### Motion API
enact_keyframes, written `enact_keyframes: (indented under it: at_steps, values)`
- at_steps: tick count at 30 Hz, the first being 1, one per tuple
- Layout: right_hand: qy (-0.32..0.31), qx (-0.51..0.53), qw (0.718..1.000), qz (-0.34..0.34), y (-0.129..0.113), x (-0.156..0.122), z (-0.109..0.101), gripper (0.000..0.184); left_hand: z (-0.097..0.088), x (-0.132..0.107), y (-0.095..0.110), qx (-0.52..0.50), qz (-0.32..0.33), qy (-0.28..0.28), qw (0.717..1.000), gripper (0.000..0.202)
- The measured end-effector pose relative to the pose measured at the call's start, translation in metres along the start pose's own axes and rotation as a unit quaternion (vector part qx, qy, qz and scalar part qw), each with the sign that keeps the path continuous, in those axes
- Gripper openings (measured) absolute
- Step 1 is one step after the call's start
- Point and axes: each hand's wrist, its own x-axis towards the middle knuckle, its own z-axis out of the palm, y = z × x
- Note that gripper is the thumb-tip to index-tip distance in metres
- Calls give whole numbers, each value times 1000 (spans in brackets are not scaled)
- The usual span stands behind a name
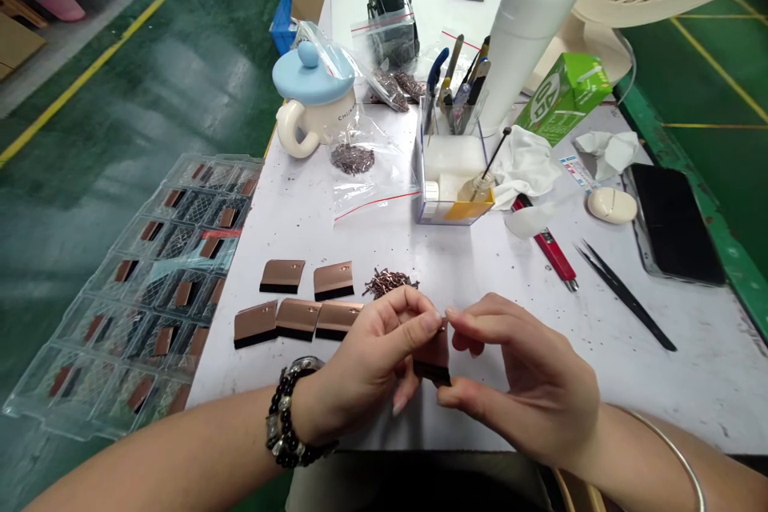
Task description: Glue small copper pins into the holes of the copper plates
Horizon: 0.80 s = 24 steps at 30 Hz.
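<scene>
Both my hands meet over the near edge of the white table (600, 352). My right hand (528, 376) grips a small copper-brown plate (435, 358) with a black lower edge. My left hand (372, 360) pinches thumb and forefinger at the plate's top edge; anything between the fingertips is too small to make out. Several more copper-brown plates (300, 296) lie flat on the table just left of my hands. A small heap of tiny copper pins (389, 282) sits behind my left hand.
A clear plastic tray (150, 288) holding several plates hangs off the table's left edge. Behind stand a blue-lidded mug (312, 100), bags of pins (360, 156), a clear tool box (450, 176), a white bottle (528, 24) and a green carton (564, 96). Black tweezers (624, 296), a red tool (552, 250) and a phone (675, 224) lie right.
</scene>
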Motion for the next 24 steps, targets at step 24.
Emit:
enact_keyframes:
  at_steps: [24]
  values:
    - [198, -436, 867, 141, 10, 26, -97, 27, -64, 2, 104, 800, 132, 311, 495, 33]
